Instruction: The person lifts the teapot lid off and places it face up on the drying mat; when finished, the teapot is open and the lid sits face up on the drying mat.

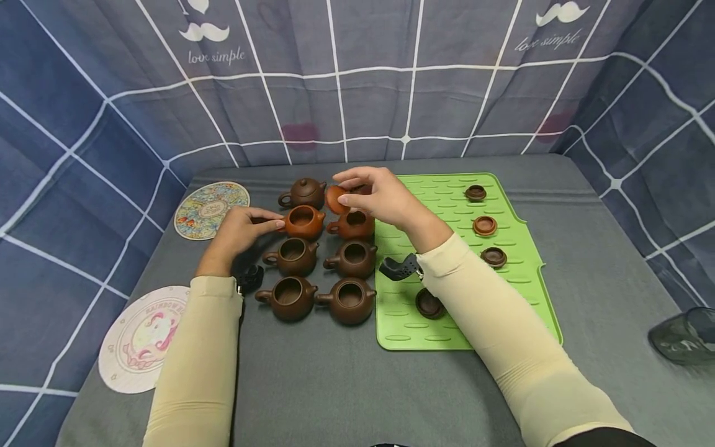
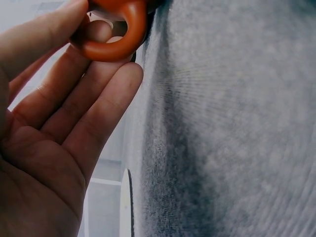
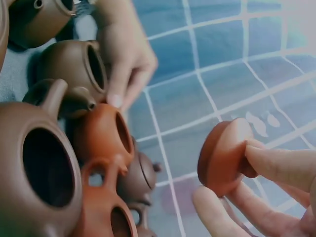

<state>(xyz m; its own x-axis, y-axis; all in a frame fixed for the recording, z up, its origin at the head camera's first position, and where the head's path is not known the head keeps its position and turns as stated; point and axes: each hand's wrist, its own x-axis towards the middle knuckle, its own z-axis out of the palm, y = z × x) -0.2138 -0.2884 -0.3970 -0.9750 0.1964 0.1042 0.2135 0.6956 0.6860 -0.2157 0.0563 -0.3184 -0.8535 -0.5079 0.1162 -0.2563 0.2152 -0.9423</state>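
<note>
An orange-brown clay teapot (image 1: 304, 223) stands without its lid in the left row; its dark mouth faces up. My left hand (image 1: 237, 236) pinches its ring-shaped handle (image 2: 113, 49) between thumb and fingers. In my right hand (image 1: 385, 198) is an orange-brown teapot lid (image 3: 220, 158), pinched by the knob and tilted. It hangs in the air to the right of that teapot, above a reddish lidless teapot (image 1: 357, 225). A dark brown teapot (image 1: 308, 192) with its lid on stands just behind.
Nearer me are several brown lidless teapots (image 1: 350, 301) in two rows. A green mat (image 1: 402, 323) on the right bears several small lids (image 1: 485, 225). Two round coasters (image 1: 184, 217) lie at the left, and a dark glass (image 1: 684, 335) is at the right edge.
</note>
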